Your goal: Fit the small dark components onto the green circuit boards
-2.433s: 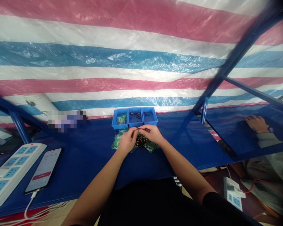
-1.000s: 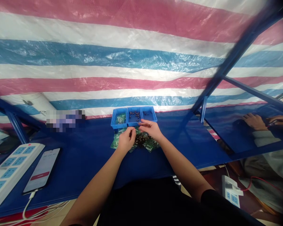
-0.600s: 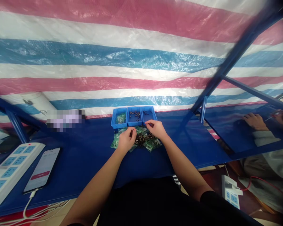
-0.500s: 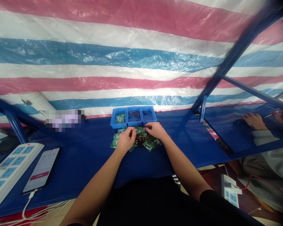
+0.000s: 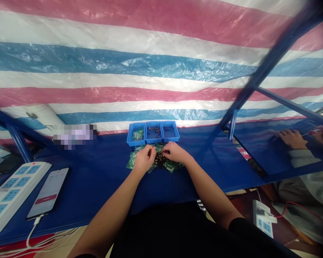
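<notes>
My left hand is closed in a pinch over the left part of a pile of small green packets; what its fingers hold is too small to make out. Opposite it, my right hand has thumb and fingertips pinched together above a heap of small dark and brassy parts. Anything between those fingertips is hidden. Just behind the hands stand three joined blue bins. Green packets lie in the left bin, brassy parts in the middle bin, and a few dark pieces in the right bin.
A white power strip and a charging phone lie on the blue table at left. Blue metal posts frame the workplace, and a striped tarp hangs behind. At right, another person's hands work with a thin tool.
My right hand has moved slightly left, from beside the right bin's front toward the dark parts and my left hand. My left hand stays nearly in place.
</notes>
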Available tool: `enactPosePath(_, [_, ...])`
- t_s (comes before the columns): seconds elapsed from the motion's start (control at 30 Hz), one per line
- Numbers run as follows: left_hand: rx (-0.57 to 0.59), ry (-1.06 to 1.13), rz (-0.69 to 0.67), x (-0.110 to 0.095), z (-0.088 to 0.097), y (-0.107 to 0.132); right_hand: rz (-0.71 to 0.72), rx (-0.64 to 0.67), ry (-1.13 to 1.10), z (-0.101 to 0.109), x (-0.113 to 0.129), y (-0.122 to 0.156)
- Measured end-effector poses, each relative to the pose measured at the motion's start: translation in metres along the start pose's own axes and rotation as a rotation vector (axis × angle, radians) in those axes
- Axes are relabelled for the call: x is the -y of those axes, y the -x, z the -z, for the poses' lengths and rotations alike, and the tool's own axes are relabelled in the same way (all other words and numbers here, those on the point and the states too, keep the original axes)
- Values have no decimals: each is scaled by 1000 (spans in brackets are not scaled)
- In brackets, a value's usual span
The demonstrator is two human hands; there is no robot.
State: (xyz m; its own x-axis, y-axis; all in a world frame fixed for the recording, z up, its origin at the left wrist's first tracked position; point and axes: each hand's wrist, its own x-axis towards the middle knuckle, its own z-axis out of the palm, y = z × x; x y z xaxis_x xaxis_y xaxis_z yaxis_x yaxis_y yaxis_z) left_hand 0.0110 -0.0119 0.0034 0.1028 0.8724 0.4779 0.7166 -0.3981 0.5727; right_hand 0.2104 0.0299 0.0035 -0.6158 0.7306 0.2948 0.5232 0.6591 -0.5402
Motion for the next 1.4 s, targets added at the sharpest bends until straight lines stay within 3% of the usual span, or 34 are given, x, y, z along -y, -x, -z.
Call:
enactPosePath(0.2, [72,40,-23,0,-3,0,-119,-330,-120,-2,10,-2])
enactPosePath(0.3, [138,32,-56,0,-6,0,-187,-409,-186,-6,17,-3])
enactPosePath(0.7, [94,-63,-59,7,-10,0,-216,-411,-271,-9,20,-3])
enactPosePath(0.97, [105,-86,-36,8,-9,-1,-91,-343,-317,-9,23,-2])
enactPosePath(1.17, [124,-19,24,4,-7,0,-117,-369,-294,-7,25,-3])
enactPosePath(1.4, [119,-1,3,4,-6,0,-77,-349,-309,-7,25,-2])
